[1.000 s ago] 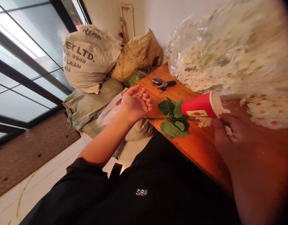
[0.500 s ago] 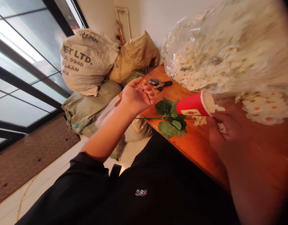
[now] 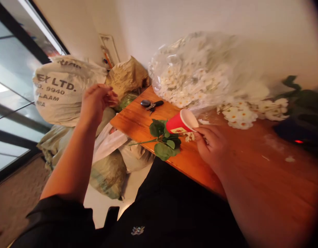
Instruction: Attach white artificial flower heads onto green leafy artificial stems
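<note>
Above the tabletop (image 3: 246, 158), our right hand (image 3: 212, 144) pinches the tilted red cup (image 3: 174, 123) by its rim; we should pinch lightly, sparing the rim. Beyond the tabletop's edge, where the leafy stem (image 3: 164, 151) juts, our left hand (image 3: 95, 100) curls loosely, contents unclear.

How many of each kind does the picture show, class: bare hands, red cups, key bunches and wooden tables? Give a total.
Bare hands: 2, the left hand and the right hand
Red cup: 1
Key bunch: 1
Wooden table: 1
Total: 5
</note>
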